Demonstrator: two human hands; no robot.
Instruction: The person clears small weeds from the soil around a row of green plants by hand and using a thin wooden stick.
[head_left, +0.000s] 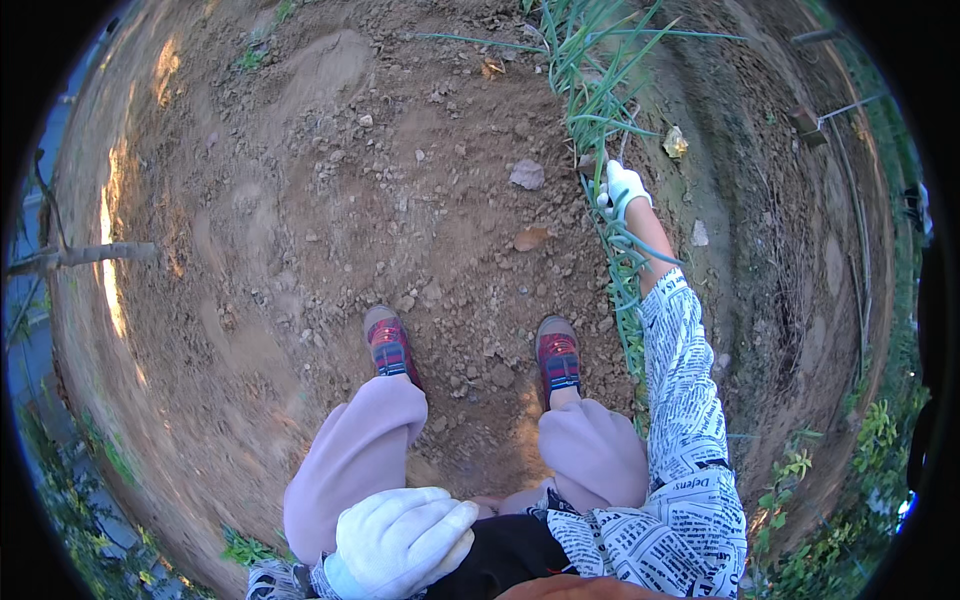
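My right hand, in a white knit glove, reaches down into a row of green onions. Its thumb and fingers close around a few green leaves near the soil, though the grip is partly hidden by the glove. More onion leaves pass beneath and across my wrist. At my lap is my left hand, gloved in white as well, its back towards me and the fingers together. The palm is hidden, so whether it holds anything does not show.
Dry, cloddy soil surrounds my shoes. A grey stone and a brown dry leaf lie left of the row. Rightward are a crumpled yellow leaf and a post with a line tied on. A branch juts in from the left.
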